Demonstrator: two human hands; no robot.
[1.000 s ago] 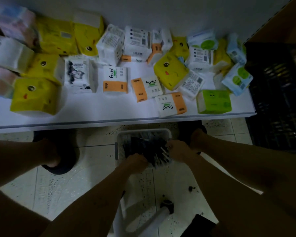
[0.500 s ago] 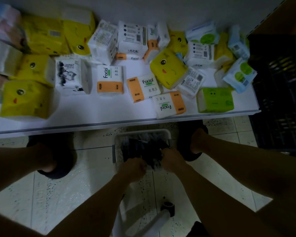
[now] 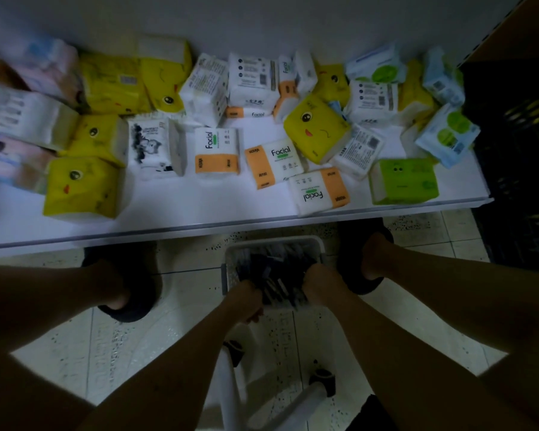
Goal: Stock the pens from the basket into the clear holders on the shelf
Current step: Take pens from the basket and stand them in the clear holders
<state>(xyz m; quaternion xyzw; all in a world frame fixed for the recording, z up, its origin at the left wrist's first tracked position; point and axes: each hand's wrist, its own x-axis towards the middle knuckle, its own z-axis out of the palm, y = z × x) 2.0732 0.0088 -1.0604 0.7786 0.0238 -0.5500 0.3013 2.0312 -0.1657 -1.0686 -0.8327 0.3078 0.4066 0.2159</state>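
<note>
Hands curled on pens (image 3: pixel 277 275) in basket (image 3: pixel 274 241): L hand (image 3: pixel 246 298), R hand (image 3: pixel 319 283).

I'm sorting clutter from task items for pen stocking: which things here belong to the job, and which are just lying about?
Job: basket, pens, left hand, right hand.
Lying about: tissue packs, black crate.

Left hand (image 3: pixel 246 298), right hand (image 3: pixel 321 283) bare; forearms, lower legs bare. Black rounded slip-on shoes: left shoe (image 3: pixel 143 275), right shoe (image 3: pixel 349 253).
</note>
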